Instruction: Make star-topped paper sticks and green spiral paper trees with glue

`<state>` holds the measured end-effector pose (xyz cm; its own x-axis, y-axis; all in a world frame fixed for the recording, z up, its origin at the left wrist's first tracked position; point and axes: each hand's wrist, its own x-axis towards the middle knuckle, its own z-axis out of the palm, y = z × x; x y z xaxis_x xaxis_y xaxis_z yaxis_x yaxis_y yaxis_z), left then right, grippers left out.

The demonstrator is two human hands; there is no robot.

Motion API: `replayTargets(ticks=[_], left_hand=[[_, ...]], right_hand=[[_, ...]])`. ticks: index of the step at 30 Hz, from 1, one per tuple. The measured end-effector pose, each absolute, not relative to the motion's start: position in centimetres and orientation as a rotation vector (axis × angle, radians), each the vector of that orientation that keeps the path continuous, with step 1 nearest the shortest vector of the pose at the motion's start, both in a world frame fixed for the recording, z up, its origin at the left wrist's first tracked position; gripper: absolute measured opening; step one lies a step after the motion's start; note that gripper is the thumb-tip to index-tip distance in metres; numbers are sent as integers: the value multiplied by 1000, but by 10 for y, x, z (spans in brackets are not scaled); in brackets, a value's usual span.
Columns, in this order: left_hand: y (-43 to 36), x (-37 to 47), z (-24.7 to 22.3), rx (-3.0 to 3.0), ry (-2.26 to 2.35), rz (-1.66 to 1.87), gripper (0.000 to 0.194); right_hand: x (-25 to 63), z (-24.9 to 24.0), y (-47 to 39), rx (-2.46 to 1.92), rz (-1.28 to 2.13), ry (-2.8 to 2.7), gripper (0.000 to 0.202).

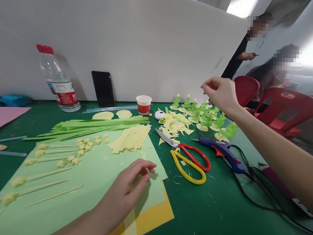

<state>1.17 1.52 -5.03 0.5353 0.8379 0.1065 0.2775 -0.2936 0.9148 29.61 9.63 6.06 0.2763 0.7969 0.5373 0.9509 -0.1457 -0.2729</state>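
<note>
My left hand (129, 187) is over the light green paper sheet (98, 173), fingers curled and parted, nothing between them. Raised above the small green paper plants on round bases (202, 126) is my right hand (220, 92), its thumb and fingertips pinched together; whatever they hold is too small to make out. Scissors with red and yellow handles (188, 156) lie between the hands, beside a blue glue gun (222, 150). Folded paper stars (86, 146), star-topped sticks (42, 160), pale yellow strips (132, 139) and long green strips (94, 125) are on the left.
A water bottle (61, 83), black phone (103, 89), red-and-white paper cup (144, 105) and white round object (160, 115) stand along the back board (148, 45). Yellow scraps (175, 123) lie nearby. A black cable (258, 203) runs at right. Two people are beyond, near red chairs (285, 105).
</note>
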Motion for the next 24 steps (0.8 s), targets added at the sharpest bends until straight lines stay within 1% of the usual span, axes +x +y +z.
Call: replayTargets(ticks=[3, 6, 9, 11, 14, 18, 22, 24], left_hand=[[19, 10, -50, 1759, 986, 737, 20], [28, 6, -44, 1759, 1051, 734, 24], [40, 0, -31, 1820, 1108, 708, 25], [49, -6, -20, 1902, 1124, 633, 26], [60, -16, -6, 2047, 1121, 387, 22], [64, -27, 0, 2163, 1154, 84, 21], [63, -30, -4, 2182, 1130, -85, 25], [63, -30, -7, 2190, 1109, -110, 20]], right_hand=[[261, 50, 56, -1715, -342, -1703, 14], [224, 22, 9, -1427, -174, -1977, 11], [193, -13, -28, -1193, -21, -2212, 20], [179, -33, -41, -1126, 57, -2321, 24], [165, -47, -45, -1128, 178, -2414, 21], [157, -46, -35, -1280, 374, -2432, 19], [153, -38, -25, -1513, 614, -2340, 17], [152, -34, -21, -1606, 736, -2282, 14]])
